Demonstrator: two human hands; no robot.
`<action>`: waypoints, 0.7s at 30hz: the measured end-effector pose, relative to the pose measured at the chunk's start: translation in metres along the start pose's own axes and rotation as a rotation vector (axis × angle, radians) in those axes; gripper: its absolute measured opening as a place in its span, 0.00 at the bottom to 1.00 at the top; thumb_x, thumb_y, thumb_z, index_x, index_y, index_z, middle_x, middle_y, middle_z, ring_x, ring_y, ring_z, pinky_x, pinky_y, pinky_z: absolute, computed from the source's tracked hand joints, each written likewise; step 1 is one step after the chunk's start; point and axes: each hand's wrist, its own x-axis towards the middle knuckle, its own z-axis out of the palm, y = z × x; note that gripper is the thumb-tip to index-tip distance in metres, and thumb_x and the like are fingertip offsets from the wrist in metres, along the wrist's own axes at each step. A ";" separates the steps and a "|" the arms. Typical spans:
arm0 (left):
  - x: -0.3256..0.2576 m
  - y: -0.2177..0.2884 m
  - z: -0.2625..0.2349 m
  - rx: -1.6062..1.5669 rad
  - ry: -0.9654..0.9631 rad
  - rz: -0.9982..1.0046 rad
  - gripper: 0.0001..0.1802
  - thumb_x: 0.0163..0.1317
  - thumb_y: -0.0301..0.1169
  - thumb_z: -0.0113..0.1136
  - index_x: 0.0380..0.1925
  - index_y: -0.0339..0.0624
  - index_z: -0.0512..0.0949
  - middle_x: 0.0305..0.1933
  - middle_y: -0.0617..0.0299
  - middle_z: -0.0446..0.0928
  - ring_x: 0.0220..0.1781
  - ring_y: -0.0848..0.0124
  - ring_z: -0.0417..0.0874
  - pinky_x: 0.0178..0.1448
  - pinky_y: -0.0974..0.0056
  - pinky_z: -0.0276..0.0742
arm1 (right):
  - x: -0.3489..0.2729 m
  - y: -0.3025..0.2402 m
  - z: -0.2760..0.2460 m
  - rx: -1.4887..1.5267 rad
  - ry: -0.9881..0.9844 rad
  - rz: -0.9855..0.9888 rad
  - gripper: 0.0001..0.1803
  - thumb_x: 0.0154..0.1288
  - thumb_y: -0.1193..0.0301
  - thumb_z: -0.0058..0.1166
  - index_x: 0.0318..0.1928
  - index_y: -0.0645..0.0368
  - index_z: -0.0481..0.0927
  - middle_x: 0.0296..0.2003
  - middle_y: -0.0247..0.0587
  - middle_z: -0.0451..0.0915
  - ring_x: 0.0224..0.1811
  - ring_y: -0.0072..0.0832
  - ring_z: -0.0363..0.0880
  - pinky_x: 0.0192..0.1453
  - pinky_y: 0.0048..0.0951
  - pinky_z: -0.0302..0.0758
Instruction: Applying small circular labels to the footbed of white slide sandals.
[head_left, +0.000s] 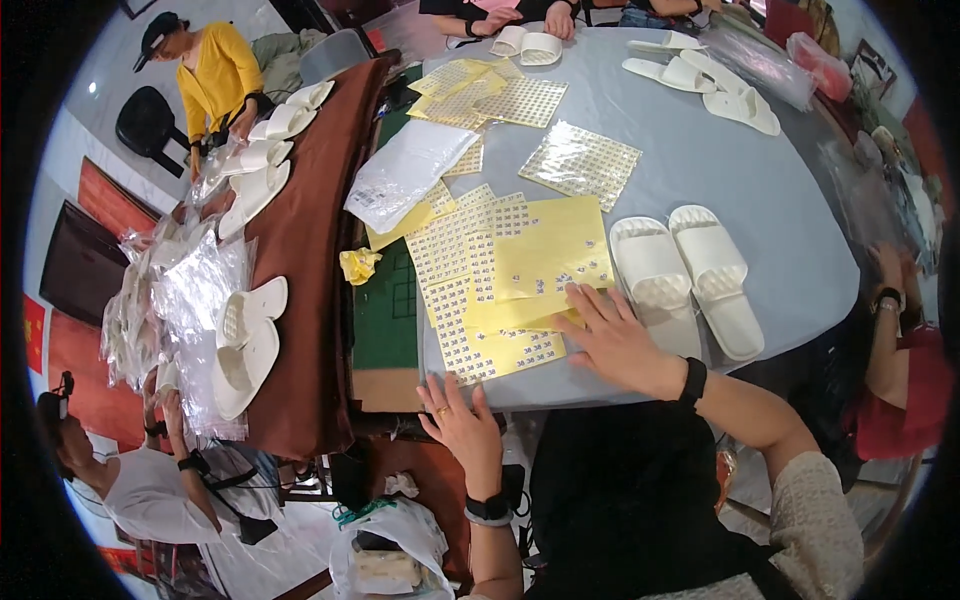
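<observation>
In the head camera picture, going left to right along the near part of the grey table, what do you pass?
Crumpled yellow paper → left hand at the table edge → yellow sticker sheets → right hand resting on those sheets → pair of white slippers.

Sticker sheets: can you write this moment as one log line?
right hand: flat on yellow sticker sheets | left hand: on table edge, empty | white slippers: beside the sheets, untouched
</observation>
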 end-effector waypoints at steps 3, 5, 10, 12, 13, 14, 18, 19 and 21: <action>0.002 -0.001 0.001 -0.067 0.090 -0.062 0.26 0.66 0.42 0.53 0.59 0.38 0.66 0.69 0.50 0.59 0.73 0.51 0.54 0.66 0.41 0.52 | -0.006 -0.004 -0.004 0.007 -0.001 -0.014 0.31 0.60 0.58 0.56 0.61 0.58 0.67 0.66 0.58 0.56 0.71 0.49 0.52 0.70 0.54 0.50; 0.007 -0.003 0.005 -0.093 0.149 -0.081 0.27 0.63 0.42 0.56 0.57 0.37 0.67 0.67 0.47 0.61 0.72 0.51 0.56 0.65 0.42 0.54 | -0.012 -0.006 -0.005 -0.002 -0.009 0.004 0.31 0.61 0.58 0.55 0.61 0.59 0.67 0.66 0.58 0.56 0.71 0.49 0.52 0.70 0.54 0.50; 0.033 -0.005 0.016 0.048 0.137 -0.198 0.26 0.46 0.43 0.72 0.40 0.38 0.77 0.64 0.49 0.65 0.68 0.51 0.61 0.57 0.41 0.64 | -0.037 -0.011 0.003 0.111 -0.048 -0.011 0.34 0.58 0.58 0.57 0.61 0.62 0.66 0.65 0.62 0.57 0.70 0.54 0.51 0.70 0.57 0.48; 0.044 -0.003 0.013 -0.032 0.036 -0.272 0.19 0.47 0.39 0.71 0.36 0.40 0.80 0.62 0.53 0.69 0.61 0.50 0.70 0.55 0.50 0.72 | -0.046 -0.013 0.010 0.153 0.007 -0.018 0.35 0.58 0.58 0.57 0.62 0.61 0.64 0.65 0.63 0.56 0.69 0.56 0.52 0.70 0.56 0.49; 0.046 -0.003 0.007 -0.148 0.037 -0.273 0.15 0.50 0.36 0.69 0.36 0.40 0.81 0.60 0.50 0.70 0.60 0.50 0.71 0.55 0.53 0.74 | -0.047 -0.014 0.013 0.148 -0.008 -0.007 0.35 0.59 0.58 0.56 0.63 0.62 0.64 0.65 0.63 0.55 0.70 0.56 0.52 0.70 0.56 0.48; 0.043 -0.002 0.002 -0.095 0.127 -0.190 0.22 0.52 0.39 0.67 0.42 0.36 0.78 0.56 0.47 0.72 0.54 0.48 0.74 0.52 0.49 0.74 | -0.051 -0.016 0.015 0.151 0.065 -0.018 0.35 0.60 0.58 0.55 0.63 0.62 0.63 0.66 0.63 0.55 0.69 0.55 0.52 0.70 0.56 0.48; 0.037 -0.013 -0.022 -0.273 0.482 -0.078 0.13 0.66 0.33 0.53 0.44 0.32 0.74 0.38 0.49 0.76 0.35 0.56 0.75 0.42 0.52 0.73 | -0.058 -0.017 0.012 0.265 0.062 -0.006 0.33 0.62 0.58 0.53 0.62 0.63 0.62 0.66 0.63 0.52 0.68 0.52 0.55 0.71 0.53 0.49; 0.036 -0.018 -0.020 -0.374 0.628 -0.147 0.13 0.70 0.35 0.49 0.39 0.35 0.71 0.31 0.52 0.72 0.29 0.60 0.69 0.39 0.54 0.70 | -0.062 -0.017 0.009 0.247 0.157 -0.008 0.33 0.62 0.58 0.53 0.62 0.63 0.62 0.66 0.63 0.52 0.68 0.52 0.55 0.71 0.53 0.49; 0.037 -0.045 -0.030 -0.331 0.517 -0.312 0.14 0.72 0.38 0.45 0.33 0.38 0.67 0.27 0.58 0.64 0.27 0.67 0.61 0.37 0.60 0.66 | -0.066 -0.020 0.003 0.324 0.141 0.006 0.34 0.62 0.55 0.53 0.62 0.63 0.63 0.65 0.63 0.55 0.68 0.51 0.56 0.69 0.54 0.51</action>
